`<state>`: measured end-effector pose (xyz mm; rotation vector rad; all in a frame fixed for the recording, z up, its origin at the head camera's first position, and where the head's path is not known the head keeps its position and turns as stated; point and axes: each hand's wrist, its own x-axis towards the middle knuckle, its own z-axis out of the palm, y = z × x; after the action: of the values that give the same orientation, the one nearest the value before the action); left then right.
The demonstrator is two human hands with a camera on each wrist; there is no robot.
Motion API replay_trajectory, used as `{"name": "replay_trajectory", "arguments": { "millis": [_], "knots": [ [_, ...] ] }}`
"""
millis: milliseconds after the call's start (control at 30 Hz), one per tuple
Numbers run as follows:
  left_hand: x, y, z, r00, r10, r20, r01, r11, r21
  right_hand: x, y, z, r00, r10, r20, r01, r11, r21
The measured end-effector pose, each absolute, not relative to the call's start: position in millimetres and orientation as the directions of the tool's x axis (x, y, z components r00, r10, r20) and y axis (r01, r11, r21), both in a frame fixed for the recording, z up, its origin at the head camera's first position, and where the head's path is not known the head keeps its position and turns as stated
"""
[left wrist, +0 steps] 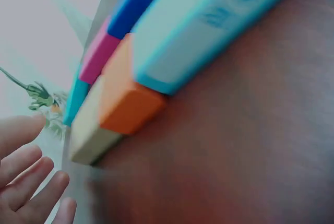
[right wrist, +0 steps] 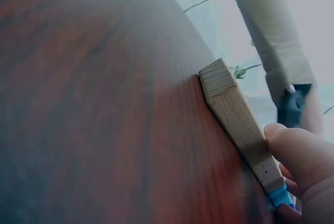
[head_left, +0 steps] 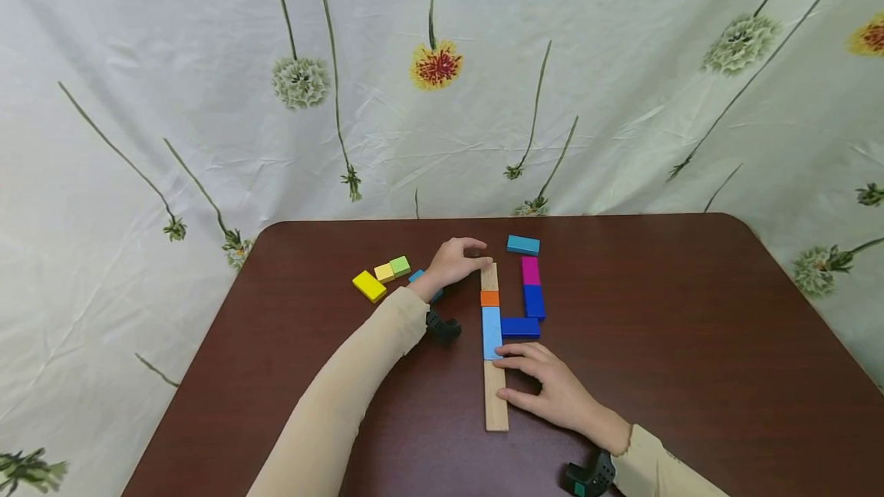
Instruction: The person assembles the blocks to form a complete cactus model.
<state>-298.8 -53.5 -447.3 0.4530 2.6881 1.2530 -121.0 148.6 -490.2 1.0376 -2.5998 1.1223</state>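
Here: two hands (head_left: 456,261) (head_left: 552,393), one wooden strip (head_left: 495,405), two dark-blue blocks (head_left: 533,301).

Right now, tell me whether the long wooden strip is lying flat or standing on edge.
Lying flat. The wooden strip rests on its broad face on the table, with the orange block and light blue block lying on top.

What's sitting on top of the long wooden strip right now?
On the wooden strip lie an orange block and a light blue block. The left hand covers its far end.
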Motion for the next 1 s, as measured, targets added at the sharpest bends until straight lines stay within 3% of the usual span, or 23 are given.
{"name": "replay_trajectory", "arguments": {
  "millis": [367,1000],
  "knots": [
    [-324,-14,-433,-0.935,0.354,-0.012,0.218,0.602,0.768,-121,150,-493,-0.742,-0.552,0.381,-0.657,0.482,-0.58],
    [-324,14,-440,-0.94,0.336,-0.057,0.199,0.678,0.708,-123,150,-494,-0.733,-0.545,0.406,-0.669,0.472,-0.574]
  ]
}}
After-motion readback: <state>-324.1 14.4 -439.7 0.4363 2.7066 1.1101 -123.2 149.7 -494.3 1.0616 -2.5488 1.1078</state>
